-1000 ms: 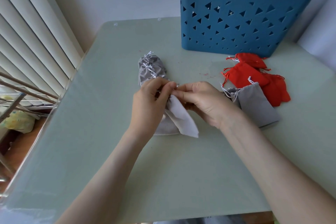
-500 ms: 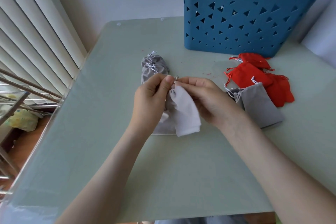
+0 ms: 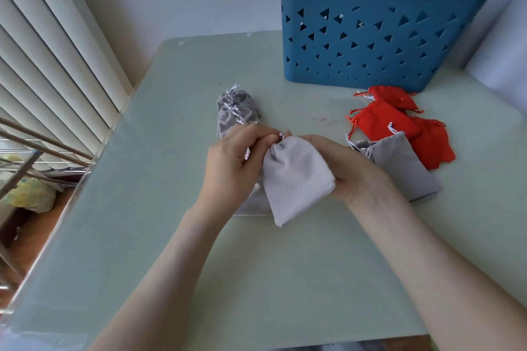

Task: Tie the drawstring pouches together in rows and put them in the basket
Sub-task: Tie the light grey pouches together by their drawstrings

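Presently, the left hand has its fingers curled and pinches the drawstring at the neck of the pale grey pouch. The right hand grasps the same pouch from its right side, fingertips meeting the left hand at the neck; the pouch covers its palm. The pouch sits over the centre of the table. A row of tied grey pouches lies behind and under the left hand. To the right, a loose grey pouch touches the red pouches. The blue basket stands at the far right.
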A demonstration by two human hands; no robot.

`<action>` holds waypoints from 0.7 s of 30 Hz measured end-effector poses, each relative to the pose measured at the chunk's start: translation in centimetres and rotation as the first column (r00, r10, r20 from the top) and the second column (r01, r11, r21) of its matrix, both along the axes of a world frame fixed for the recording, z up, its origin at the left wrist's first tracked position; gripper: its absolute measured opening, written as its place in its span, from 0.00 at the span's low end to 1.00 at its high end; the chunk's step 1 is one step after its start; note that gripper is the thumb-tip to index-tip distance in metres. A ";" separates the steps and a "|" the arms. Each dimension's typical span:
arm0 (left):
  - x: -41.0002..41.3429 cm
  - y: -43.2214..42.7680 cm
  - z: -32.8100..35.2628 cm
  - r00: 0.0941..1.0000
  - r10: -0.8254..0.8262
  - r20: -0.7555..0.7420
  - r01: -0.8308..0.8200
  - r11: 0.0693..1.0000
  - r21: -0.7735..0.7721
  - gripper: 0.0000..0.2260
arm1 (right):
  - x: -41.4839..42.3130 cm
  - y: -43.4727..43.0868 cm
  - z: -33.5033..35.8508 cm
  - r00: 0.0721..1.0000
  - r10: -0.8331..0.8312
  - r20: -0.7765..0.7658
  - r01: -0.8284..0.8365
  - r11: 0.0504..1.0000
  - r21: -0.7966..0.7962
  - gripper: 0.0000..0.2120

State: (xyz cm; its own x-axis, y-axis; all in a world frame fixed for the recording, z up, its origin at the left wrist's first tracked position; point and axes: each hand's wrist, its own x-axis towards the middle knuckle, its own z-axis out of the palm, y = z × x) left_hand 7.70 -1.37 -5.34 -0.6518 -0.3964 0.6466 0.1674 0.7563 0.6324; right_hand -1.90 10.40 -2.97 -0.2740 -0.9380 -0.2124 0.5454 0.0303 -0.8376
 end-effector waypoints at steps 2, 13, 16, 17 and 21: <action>-0.1 -0.2 -0.4 1.000 0.015 -0.019 -0.016 0.996 -0.083 0.08 | -0.6 0.1 -0.5 0.994 -0.023 -0.103 0.029 0.998 0.064 0.12; -0.2 0.1 -0.2 0.940 -0.206 0.272 0.003 0.801 0.599 0.05 | -1.1 0.2 -0.8 0.557 0.050 -0.829 0.273 0.932 0.240 0.05; -0.4 0.1 -0.5 0.923 -0.136 0.360 -0.068 0.862 0.502 0.04 | -1.0 0.3 -0.7 0.383 0.112 -0.917 0.345 0.903 0.255 0.07; -0.5 0.1 -0.5 0.915 -0.110 0.388 -0.085 0.887 0.453 0.04 | -0.9 0.3 -0.7 0.347 0.116 -0.931 0.365 0.898 0.247 0.08; -0.3 -0.2 -0.3 0.897 -0.040 0.440 -0.089 0.959 0.270 0.02 | -0.8 0.1 -0.9 0.361 0.077 -0.930 0.399 0.888 0.228 0.07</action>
State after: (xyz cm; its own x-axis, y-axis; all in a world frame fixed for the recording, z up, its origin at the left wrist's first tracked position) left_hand 7.40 -1.59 -5.64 -0.8293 -0.5354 0.1600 -0.1910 0.5406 0.8193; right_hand -2.65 10.48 -3.85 -0.6519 -0.7580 -0.0210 -0.4975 0.4485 -0.7425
